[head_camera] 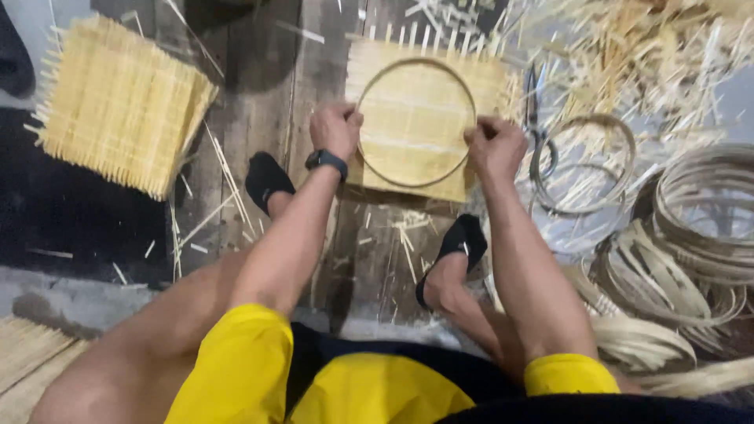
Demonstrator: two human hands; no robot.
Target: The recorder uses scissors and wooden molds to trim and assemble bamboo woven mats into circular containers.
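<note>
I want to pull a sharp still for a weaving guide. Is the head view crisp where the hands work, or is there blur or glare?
Head view: left hand, right hand and bamboo ring on the woven mat are fairly sharp; loose strips at top right are smeared by motion blur; light is soft, no glare, dark shadow at far left.

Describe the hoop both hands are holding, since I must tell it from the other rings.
Start at the square woven mat on the plank floor between the feet. The thin round hoop lies flat on it, gripped by the left hand and right hand. Other rings lie off the mat to the right.
</note>
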